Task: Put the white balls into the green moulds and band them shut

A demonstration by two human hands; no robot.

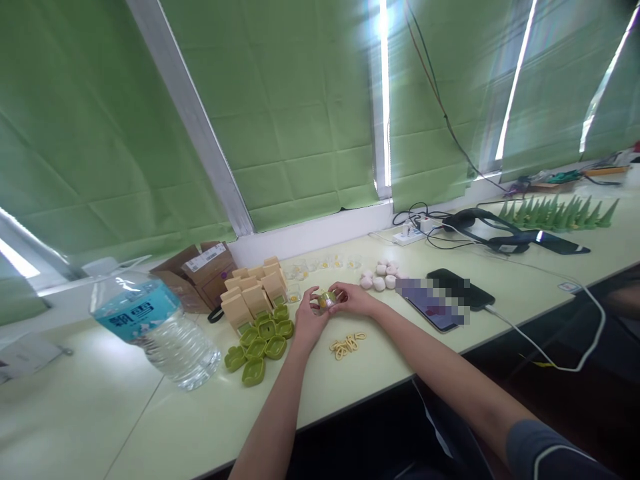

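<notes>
I log a pale table (325, 387) set against a wall with green blinds (300, 120); bright light comes through the gaps. I take the cluster of green cups (256, 347) as landmark. Just right of it, above the tabletop, is a small clear-and-green piece (327, 300), grasped between the fingers of both my left hand (311, 317) and my right hand (355, 300). Left of the cups: a large water bottle (155, 320). Directly behind them: beige pieces (255, 297); behind and left, a cardboard box (195, 277). Right of the cups: yellow loops (341, 348); farther right and back, white rounded pieces (381, 269); beyond those, a phone (425, 307). Well apart from the cups, far right: green spikes (560, 217).
</notes>
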